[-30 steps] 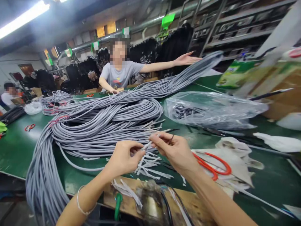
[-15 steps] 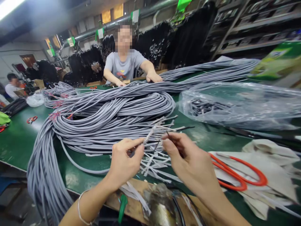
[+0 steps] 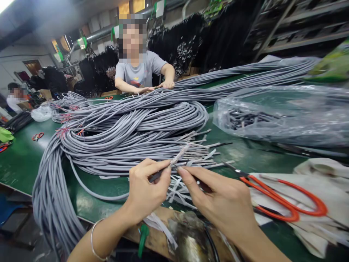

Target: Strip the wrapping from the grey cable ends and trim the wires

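My left hand (image 3: 148, 185) pinches a grey cable near its end, between thumb and forefinger. The cable's stripped, braided end (image 3: 180, 154) sticks up past the fingertips. Close against the base of that braid, my right hand (image 3: 220, 193) is closed on a thin dark pointed piece (image 3: 176, 166), mostly hidden by the fingers; its kind I cannot make out. Behind both hands lies a thick bundle of grey cables (image 3: 109, 156), several with pale stripped ends pointing right. White strips (image 3: 177, 191) are scattered below the fingertips.
Orange-handled scissors (image 3: 289, 203) lie on a pale cloth (image 3: 313, 182) at the right. Behind them is a clear plastic bag (image 3: 272, 120) with dark parts inside. A co-worker (image 3: 139, 72) handles cables across the green table (image 3: 89, 207). A dark metal object (image 3: 189, 236) stands at the front edge.
My right hand has moved left, bringing the thin dark piece to the braid's base. My left hand keeps its hold on the cable. The co-worker's hands have come closer together.
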### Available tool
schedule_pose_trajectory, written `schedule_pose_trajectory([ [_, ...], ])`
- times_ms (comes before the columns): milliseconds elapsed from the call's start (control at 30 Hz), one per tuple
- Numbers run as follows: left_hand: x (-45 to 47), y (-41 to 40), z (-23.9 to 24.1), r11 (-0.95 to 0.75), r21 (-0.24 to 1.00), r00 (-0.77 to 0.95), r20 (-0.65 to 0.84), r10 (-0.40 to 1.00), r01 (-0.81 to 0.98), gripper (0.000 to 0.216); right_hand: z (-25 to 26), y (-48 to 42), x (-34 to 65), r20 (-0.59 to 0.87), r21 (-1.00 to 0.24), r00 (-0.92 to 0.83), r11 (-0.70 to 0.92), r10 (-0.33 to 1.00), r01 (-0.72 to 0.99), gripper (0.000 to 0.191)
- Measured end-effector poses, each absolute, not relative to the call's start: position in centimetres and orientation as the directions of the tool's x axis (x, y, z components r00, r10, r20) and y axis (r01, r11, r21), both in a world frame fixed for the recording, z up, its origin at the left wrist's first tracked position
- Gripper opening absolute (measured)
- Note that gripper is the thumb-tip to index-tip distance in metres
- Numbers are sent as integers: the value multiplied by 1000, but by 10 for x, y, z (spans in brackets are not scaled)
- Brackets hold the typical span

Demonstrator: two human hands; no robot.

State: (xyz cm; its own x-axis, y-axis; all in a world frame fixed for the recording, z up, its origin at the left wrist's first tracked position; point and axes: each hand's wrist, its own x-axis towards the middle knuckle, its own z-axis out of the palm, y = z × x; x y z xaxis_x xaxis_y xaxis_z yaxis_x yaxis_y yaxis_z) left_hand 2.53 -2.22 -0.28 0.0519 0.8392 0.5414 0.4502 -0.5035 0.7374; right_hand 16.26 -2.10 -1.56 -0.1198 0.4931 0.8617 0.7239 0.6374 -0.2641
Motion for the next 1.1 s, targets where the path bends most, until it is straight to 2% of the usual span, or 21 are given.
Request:
schedule_pose_trajectory([
  [367, 28, -24, -4, -548, 676, 86, 589, 803, 493, 21, -18, -22, 162, 825, -365, -91, 649, 558, 668, 21],
  [600, 24, -14, -7, -482, 665, 55, 555, 830, 571, 20, -16, -35, 157, 878, -240, -209, 773, 431, 587, 16],
  [667, 23, -13, -8, -454, 695, 17, 537, 843, 557, 18, -15, -33, 159, 881, -278, -128, 717, 456, 640, 16],
  [733, 24, -13, -8, -400, 783, -36, 472, 881, 476, 17, -15, -28, 163, 876, -288, -78, 646, 476, 707, 17],
  [800, 25, -14, -7, -316, 873, -75, 368, 927, 371, 18, -16, -24, 165, 873, -239, -109, 611, 475, 755, 21],
  [867, 25, -15, -7, -270, 905, -85, 314, 946, 329, 18, -18, -23, 166, 878, -186, -134, 586, 459, 789, 22],
  [1100, 24, -18, -6, -488, 707, -2, 569, 822, 512, 12, -19, -24, 165, 891, -136, -152, 571, 429, 810, 22],
])
